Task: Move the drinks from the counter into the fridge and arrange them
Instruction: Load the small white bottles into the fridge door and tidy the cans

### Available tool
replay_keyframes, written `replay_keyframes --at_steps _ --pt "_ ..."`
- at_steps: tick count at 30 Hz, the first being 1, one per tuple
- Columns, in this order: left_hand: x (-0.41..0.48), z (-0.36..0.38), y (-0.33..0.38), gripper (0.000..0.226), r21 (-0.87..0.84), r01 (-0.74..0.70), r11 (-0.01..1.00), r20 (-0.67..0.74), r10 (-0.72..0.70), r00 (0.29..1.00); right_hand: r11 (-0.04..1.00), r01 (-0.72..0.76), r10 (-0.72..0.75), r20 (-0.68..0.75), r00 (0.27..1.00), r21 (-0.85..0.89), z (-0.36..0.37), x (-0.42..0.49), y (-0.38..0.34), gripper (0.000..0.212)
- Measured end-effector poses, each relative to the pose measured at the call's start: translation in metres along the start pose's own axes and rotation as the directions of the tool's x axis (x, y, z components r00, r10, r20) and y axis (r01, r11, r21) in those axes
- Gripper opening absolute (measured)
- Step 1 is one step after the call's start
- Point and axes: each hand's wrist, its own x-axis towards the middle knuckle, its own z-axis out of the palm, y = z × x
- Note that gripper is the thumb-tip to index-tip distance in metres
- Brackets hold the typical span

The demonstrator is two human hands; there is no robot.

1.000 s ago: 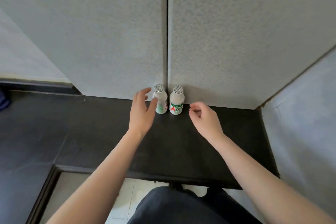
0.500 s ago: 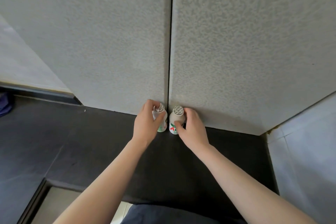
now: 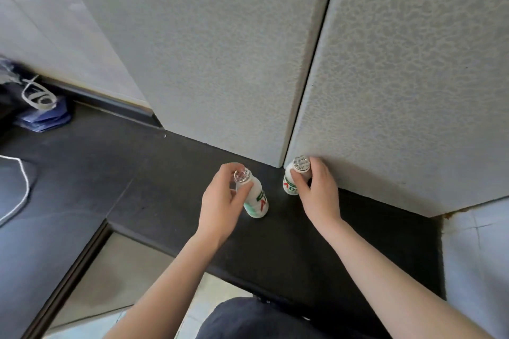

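Hands: the left hand curls thumb and fingers round the neck and shoulder of a small white plastic drink bottle with a foil cap and a green-and-red label, the left bottle. The right hand pinches a second bottle of the same kind, the right bottle, just under its cap, thumb in front and fingers behind.

Position: the right bottle stands on the matte black worktop at the foot of the seam between two grey textured panels. The left bottle is left of the seam foot and nearer the person, apart from the other bottle.

Axis: the right bottle is upright, cap up. The left bottle is tilted, cap leaning left and away from the seam, base swung toward the person. Cannot tell whether its base touches the worktop.

Handling (judgement): likely light, stiff-walled, smooth and a little slippery. The foil cap looks thin, so no pressing on top. Best hold is the narrow neck or the body.
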Motion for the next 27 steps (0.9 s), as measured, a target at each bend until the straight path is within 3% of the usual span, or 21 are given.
replay_keyframes --at_steps 4,11,14,18,27 --pt "-0.032 -0.033 -0.012 0.032 -0.025 0.061 0.998 -0.081 -0.063 0.995 0.99 -0.017 0.01 0.045 0.999 0.142 0.01 -0.012 -0.01 0.037" --pt "-0.11 -0.088 -0.046 0.033 -0.162 0.247 0.955 -0.276 -0.284 0.918 0.938 -0.027 -0.077 0.282 0.956 0.347 0.052 -0.06 -0.047 0.03" --pt "-0.149 -0.11 -0.054 0.037 -0.06 0.29 0.955 -0.304 -0.294 0.906 0.917 -0.006 -0.154 0.368 0.917 0.4 0.07 -0.084 -0.071 0.03" --pt "-0.201 -0.142 -0.065 0.042 0.017 0.336 0.942 -0.356 -0.308 0.882 0.897 0.019 -0.262 0.494 0.829 0.442 0.096 -0.115 -0.108 0.016" --pt "-0.357 -0.23 -0.092 0.04 -0.111 0.39 0.914 -0.569 -0.38 0.729 0.858 0.024 -0.424 0.681 0.596 0.513 0.165 -0.259 -0.207 0.011"
